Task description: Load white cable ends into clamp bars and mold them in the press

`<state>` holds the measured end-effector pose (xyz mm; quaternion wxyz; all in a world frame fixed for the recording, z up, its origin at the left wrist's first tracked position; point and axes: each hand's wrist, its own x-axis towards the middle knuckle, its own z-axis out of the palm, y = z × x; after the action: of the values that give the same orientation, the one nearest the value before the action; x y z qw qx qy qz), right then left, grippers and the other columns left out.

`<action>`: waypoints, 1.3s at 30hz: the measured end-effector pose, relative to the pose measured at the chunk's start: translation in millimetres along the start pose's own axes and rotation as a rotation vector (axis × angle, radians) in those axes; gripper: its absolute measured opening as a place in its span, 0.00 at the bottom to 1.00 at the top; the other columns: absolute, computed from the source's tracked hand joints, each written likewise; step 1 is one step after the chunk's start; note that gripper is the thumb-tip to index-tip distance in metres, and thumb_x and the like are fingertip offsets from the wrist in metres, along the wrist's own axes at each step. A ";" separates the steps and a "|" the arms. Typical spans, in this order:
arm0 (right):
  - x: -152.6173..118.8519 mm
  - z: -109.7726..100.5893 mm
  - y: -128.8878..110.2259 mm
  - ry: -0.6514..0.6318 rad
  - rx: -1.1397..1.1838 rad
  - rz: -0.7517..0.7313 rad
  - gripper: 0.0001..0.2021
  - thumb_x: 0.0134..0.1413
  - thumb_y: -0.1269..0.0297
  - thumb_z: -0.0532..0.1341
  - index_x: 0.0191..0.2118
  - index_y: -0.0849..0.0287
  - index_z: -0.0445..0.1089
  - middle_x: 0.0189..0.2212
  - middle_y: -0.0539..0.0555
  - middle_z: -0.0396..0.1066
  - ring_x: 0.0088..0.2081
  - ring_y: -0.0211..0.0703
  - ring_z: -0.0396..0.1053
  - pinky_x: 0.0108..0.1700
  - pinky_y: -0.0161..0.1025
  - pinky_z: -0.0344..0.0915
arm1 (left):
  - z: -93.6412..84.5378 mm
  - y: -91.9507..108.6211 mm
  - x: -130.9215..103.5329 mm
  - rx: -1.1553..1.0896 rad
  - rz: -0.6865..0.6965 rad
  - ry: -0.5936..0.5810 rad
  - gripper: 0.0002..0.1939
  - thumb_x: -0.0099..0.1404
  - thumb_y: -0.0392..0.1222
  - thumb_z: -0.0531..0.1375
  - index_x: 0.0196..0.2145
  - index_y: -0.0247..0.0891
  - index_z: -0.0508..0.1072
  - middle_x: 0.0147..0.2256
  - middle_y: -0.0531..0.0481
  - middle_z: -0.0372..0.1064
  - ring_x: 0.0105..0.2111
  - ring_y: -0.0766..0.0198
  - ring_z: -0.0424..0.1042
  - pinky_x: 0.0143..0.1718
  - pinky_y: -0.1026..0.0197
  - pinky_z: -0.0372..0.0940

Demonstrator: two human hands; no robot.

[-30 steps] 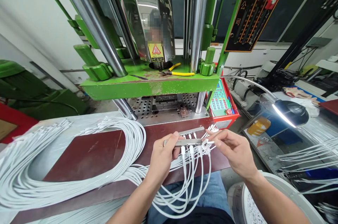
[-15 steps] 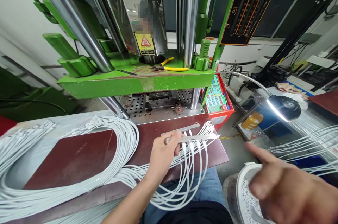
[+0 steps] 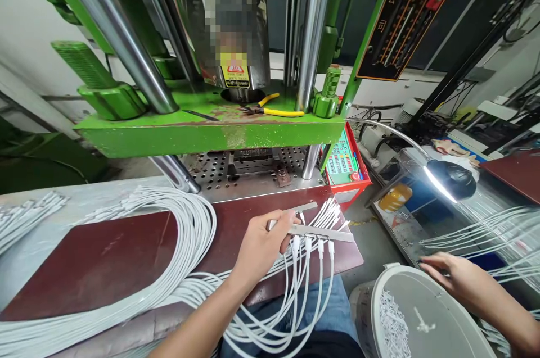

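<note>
My left hand (image 3: 264, 240) is closed on a narrow metal bar (image 3: 323, 232), pinched at its left end above the brown board. From the bar's lower edge hang several white cables (image 3: 295, 302) by their connector ends, looping down over my lap. Just behind it lies a second metal bar (image 3: 306, 208). My right hand (image 3: 459, 279) is over the right rim of a whitish bucket (image 3: 382, 285), its fingers loosely stretched and nothing visible in them. A branched white plastic scrap (image 3: 424, 321) shows inside the bucket, beside a heap of small white scraps (image 3: 392, 318).
A green press (image 3: 211, 141) stands ahead, with yellow-handled pliers (image 3: 274, 110) on its plate. Coiled white cables (image 3: 198, 234) cover the brown board (image 3: 118, 251) at left. A lit lamp (image 3: 447, 181) and a red control box (image 3: 348, 167) are at right.
My right hand has drawn back and to the right, away from the camera. The branched scrap now shows in the bucket. My left hand still holds the bar, tipped slightly downward at its right end.
</note>
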<state>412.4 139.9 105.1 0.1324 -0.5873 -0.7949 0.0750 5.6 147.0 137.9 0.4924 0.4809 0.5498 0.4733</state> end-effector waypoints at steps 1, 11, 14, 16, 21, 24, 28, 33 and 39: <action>7.6 -3.6 -19.6 -0.087 0.023 -0.040 0.08 0.53 0.56 0.61 0.37 0.48 0.75 0.34 0.60 0.75 0.32 0.48 0.74 0.32 0.39 0.70 | 3.0 1.4 0.5 0.012 0.002 -0.022 0.21 0.63 0.55 0.53 0.29 0.34 0.76 0.11 0.58 0.52 0.16 0.68 0.51 0.22 0.64 0.50; 117.8 17.4 -210.2 -0.212 0.530 -0.458 0.15 0.62 0.57 0.53 0.49 0.58 0.68 0.41 0.54 0.72 0.40 0.40 0.69 0.42 0.37 0.64 | -0.9 3.7 6.9 -0.051 0.022 0.047 0.20 0.61 0.55 0.56 0.28 0.33 0.75 0.12 0.58 0.53 0.14 0.70 0.51 0.17 0.66 0.48; 134.0 24.4 -215.6 -0.190 0.529 -0.478 0.13 0.60 0.57 0.56 0.44 0.58 0.71 0.38 0.52 0.73 0.39 0.40 0.69 0.41 0.36 0.63 | -7.4 -2.4 3.6 -0.233 -0.019 0.062 0.25 0.60 0.59 0.55 0.39 0.32 0.73 0.17 0.55 0.61 0.17 0.69 0.57 0.20 0.66 0.54; 144.0 22.5 -217.5 -0.182 0.562 -0.485 0.13 0.60 0.58 0.55 0.43 0.58 0.72 0.38 0.52 0.73 0.39 0.39 0.69 0.41 0.35 0.62 | -3.7 -8.8 -4.3 -0.400 -0.105 -0.087 0.27 0.61 0.61 0.53 0.44 0.33 0.69 0.26 0.49 0.69 0.23 0.65 0.66 0.27 0.63 0.61; 168.5 12.9 -222.2 -0.203 0.648 -0.477 0.13 0.58 0.56 0.57 0.40 0.59 0.74 0.36 0.52 0.75 0.38 0.39 0.70 0.41 0.35 0.63 | 20.1 -28.8 -30.2 -0.504 -0.330 -0.623 0.24 0.62 0.57 0.54 0.45 0.34 0.64 0.28 0.46 0.71 0.20 0.66 0.68 0.23 0.64 0.60; 183.4 12.6 -223.8 -0.230 0.610 -0.415 0.15 0.56 0.53 0.58 0.39 0.58 0.75 0.35 0.51 0.75 0.37 0.42 0.71 0.39 0.36 0.64 | 24.3 -32.2 -35.9 -0.410 -0.240 -0.520 0.21 0.65 0.55 0.51 0.39 0.32 0.68 0.17 0.55 0.61 0.13 0.73 0.54 0.15 0.68 0.48; 200.1 17.6 -232.5 -0.196 0.560 -0.349 0.17 0.54 0.50 0.58 0.37 0.58 0.76 0.33 0.51 0.76 0.35 0.44 0.71 0.38 0.37 0.64 | 17.2 -26.3 -35.2 -0.472 -0.185 -0.354 0.20 0.65 0.53 0.51 0.37 0.31 0.69 0.15 0.59 0.54 0.14 0.73 0.48 0.14 0.68 0.43; 214.5 25.4 -252.7 -0.230 0.559 -0.377 0.16 0.54 0.51 0.58 0.36 0.57 0.76 0.33 0.50 0.76 0.35 0.43 0.71 0.37 0.36 0.63 | 6.0 -20.7 -39.1 -0.588 -0.232 -0.294 0.18 0.64 0.52 0.53 0.36 0.31 0.69 0.15 0.59 0.54 0.13 0.74 0.47 0.13 0.68 0.42; 228.4 42.4 -272.9 -0.313 0.611 -0.386 0.18 0.53 0.49 0.58 0.35 0.58 0.76 0.28 0.50 0.74 0.29 0.40 0.68 0.31 0.35 0.60 | -10.7 -20.2 -46.8 -0.713 -0.267 -0.208 0.16 0.64 0.50 0.54 0.35 0.32 0.69 0.14 0.59 0.53 0.12 0.74 0.43 0.13 0.66 0.38</action>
<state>87.6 277.7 167.6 0.1899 -0.3419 -0.8424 0.3706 -3.8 98.1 122.5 0.7389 0.2493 0.3556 0.5152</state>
